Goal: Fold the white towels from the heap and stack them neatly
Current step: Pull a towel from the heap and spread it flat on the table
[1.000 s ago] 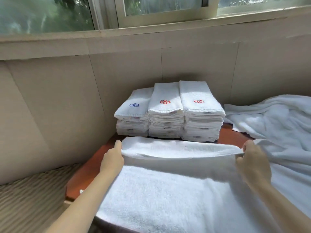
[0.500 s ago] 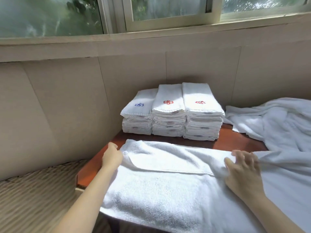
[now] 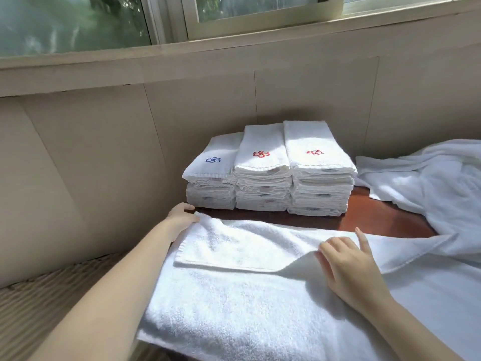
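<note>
A white towel (image 3: 255,311) lies spread over the reddish wooden table (image 3: 377,217), its far edge folded back toward the person. The left hand (image 3: 181,216) pinches the fold's far-left corner; the right hand (image 3: 348,264) rests flat on the fold, index finger lifted. Behind stand three stacks of folded towels (image 3: 268,175), with the loose heap (image 3: 437,188) at right.

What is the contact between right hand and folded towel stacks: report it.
Apart. Head view: the right hand rests on the spread towel, with bare table showing between it and the folded towel stacks.
</note>
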`<state>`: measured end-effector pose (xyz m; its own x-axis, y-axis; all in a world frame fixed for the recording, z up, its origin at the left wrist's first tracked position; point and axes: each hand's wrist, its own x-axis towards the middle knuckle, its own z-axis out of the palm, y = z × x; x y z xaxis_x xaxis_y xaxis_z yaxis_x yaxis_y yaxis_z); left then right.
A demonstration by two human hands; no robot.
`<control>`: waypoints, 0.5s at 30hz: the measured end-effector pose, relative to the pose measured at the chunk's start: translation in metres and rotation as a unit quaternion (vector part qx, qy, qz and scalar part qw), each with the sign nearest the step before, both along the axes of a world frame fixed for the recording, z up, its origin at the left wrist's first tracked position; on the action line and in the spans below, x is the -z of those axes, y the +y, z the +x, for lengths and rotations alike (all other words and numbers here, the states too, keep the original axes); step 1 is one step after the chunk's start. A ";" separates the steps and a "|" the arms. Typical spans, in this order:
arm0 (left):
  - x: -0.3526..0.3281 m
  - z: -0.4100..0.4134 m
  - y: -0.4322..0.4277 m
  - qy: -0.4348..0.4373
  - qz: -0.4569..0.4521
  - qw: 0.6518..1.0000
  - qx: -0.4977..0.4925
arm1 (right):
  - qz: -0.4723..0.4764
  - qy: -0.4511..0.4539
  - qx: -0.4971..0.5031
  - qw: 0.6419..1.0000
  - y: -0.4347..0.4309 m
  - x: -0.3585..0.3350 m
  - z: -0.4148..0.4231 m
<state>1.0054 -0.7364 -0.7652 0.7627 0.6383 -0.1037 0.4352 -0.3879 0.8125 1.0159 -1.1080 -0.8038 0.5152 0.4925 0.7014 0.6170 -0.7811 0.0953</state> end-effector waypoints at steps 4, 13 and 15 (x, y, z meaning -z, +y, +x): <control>0.012 -0.002 0.020 -0.102 0.028 0.990 -0.090 | 0.061 -0.050 -0.043 0.996 0.010 -0.004 0.003; 0.020 -0.002 0.019 0.025 0.106 0.991 -0.081 | -0.043 0.076 -0.119 0.989 0.017 0.009 0.005; 0.022 -0.001 0.017 0.032 0.104 0.992 -0.066 | -0.022 0.069 -0.125 0.990 0.016 0.009 0.004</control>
